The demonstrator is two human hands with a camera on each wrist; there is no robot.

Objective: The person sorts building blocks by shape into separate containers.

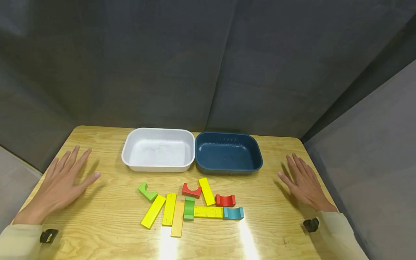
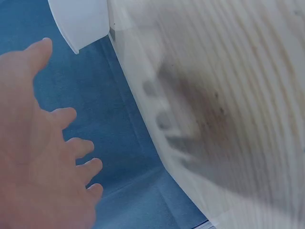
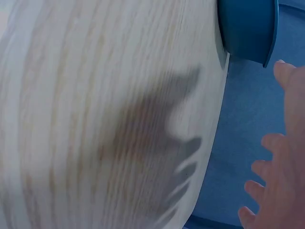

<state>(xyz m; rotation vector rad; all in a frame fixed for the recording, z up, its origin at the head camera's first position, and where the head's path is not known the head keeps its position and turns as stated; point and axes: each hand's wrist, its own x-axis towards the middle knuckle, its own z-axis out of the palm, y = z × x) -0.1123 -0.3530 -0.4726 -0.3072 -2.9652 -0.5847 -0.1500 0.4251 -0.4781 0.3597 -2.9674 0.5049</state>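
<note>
Since I'm gripping nothing, both sides are free: left hand (image 1: pixel 63 184) well left of the blocks (image 1: pixel 169 207), right hand (image 1: pixel 302 180) well right, each over the counter (image 1: pixel 276 224), fingers extended and loosely apart. Blocks lie in a loose cluster, nearer me than the white tray (image 1: pixel 158 169) and dark blue tray (image 1: pixel 229 171) standing side by side. For a clean pick, I'd judge it best to start at the outer blocks and pinch each bar across its narrow width, so neighbours don't get nudged. Axes: leftmost yellow bar (image 1: pixel 153 212) slants, far end rightward; orange bar (image 1: pixel 177 219) runs nearly front to back; upper yellow bar (image 1: pixel 207 191) leans its far end left; lower yellow bar (image 1: pixel 208 212) runs left-right between green arch (image 1: pixel 189 208) and blue arch (image 1: pixel 233 213). Light green arch (image 1: pixel 150 195) opens far-right, left red arch (image 1: pixel 191 194) opens away from me, right red arch (image 1: pixel 225 201) has its long side left-right.
</note>
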